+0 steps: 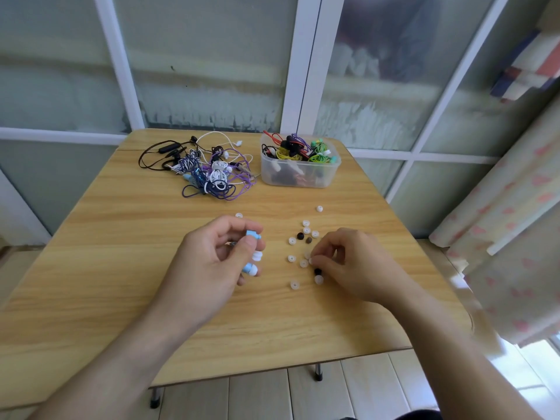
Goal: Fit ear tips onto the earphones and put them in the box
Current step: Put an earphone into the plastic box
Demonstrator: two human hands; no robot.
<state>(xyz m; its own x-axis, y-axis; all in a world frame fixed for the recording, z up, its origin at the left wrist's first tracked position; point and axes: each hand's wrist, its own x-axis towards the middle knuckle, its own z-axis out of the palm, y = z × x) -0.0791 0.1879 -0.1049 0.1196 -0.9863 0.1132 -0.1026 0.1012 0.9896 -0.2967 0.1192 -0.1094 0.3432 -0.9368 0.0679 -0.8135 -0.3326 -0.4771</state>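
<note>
Left of centre, the left hand (218, 256) grips blue earphones (251, 268). Centre right, the right hand (342, 262) pinches at a tip (309, 261) among loose tips; whether it's lifted, I cannot tell. Fitting comes next, then the box (300, 174), upper right.

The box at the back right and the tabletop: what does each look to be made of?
The box: translucent, slightly frosted plastic by the look; the coiled earphones inside show dimly through its wall. The table: a light wood-grain surface with a smooth, low sheen; the even, repeated grain suggests laminate rather than solid wood, though the picture cannot settle that.
</note>
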